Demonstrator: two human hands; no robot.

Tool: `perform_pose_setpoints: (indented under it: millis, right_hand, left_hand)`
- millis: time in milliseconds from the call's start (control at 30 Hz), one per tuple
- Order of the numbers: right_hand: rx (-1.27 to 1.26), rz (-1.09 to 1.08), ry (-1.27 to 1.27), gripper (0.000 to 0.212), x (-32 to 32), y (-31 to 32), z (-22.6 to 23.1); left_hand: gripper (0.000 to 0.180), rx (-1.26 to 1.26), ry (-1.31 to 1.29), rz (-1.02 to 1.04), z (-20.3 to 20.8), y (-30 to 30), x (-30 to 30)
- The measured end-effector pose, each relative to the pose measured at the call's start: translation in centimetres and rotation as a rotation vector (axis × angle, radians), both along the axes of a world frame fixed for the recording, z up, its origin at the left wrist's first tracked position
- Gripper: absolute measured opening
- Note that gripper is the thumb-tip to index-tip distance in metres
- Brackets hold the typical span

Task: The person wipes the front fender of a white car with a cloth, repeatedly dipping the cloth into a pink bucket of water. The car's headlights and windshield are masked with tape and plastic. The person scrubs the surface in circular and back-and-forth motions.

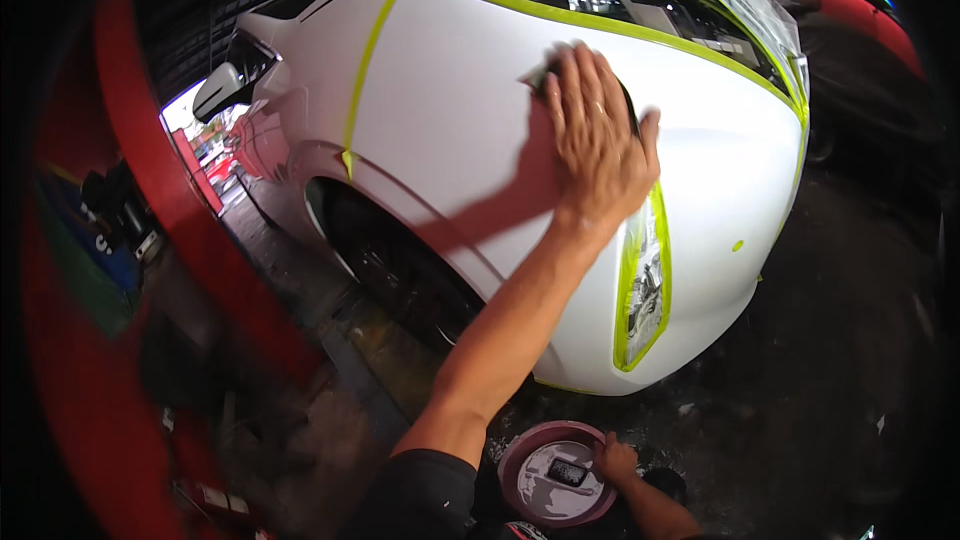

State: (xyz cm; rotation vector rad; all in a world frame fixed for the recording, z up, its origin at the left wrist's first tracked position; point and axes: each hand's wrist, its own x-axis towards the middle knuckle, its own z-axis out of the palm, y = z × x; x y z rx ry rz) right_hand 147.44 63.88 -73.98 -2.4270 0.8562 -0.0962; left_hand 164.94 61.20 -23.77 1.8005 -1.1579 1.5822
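My left hand [598, 135] lies with its fingers straight and close together on the white car body panel [450, 70]. Under its fingers and palm is a thin dark sheet, like sandpaper [632, 105], mostly hidden by the hand. Low down, my right hand [616, 460] grips the rim of a round mauve basin [512, 475]. Whitish liquid covers the basin's bottom, and a dark rectangular piece [568, 472] shows in it. Yellow-green masking tape [365, 70] borders the panel. More tape frames the plastic-covered light [645, 290].
A dark wheel [400, 260] sits in the arch below the panel. Clear plastic film [755, 15] is taped at the window's far right. A red post [165, 160] stands at left, and a side mirror [218, 90] juts out near it. The floor [800, 380] looks dark and wet.
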Motion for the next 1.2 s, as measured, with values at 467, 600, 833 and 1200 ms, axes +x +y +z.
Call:
perform_pose_setpoints:
  millis: [467, 600, 833, 1200]
  right_hand:
    - [0.020, 0.040, 0.026, 0.038, 0.1, 1.0, -1.0]
    - [-0.018, 0.040, 0.023, 0.038, 0.0, 0.4, -1.0]
    - [-0.024, 0.028, 0.039, 0.036, -0.9, -0.2, -0.9]
    - [-0.050, 0.062, 0.012, 0.036, 0.1, 0.4, -0.8]
  left_hand:
    - [0.071, -0.273, -0.182, 0.100, -12.6, 5.4, 12.6]
    - [0.071, -0.373, 0.466, 0.005, -4.6, 10.3, 15.3]
    - [0.074, -0.339, 0.391, -0.053, -10.6, 7.8, 15.5]
    - [0.075, -0.483, 0.728, 0.106, -1.0, 12.1, 20.9]
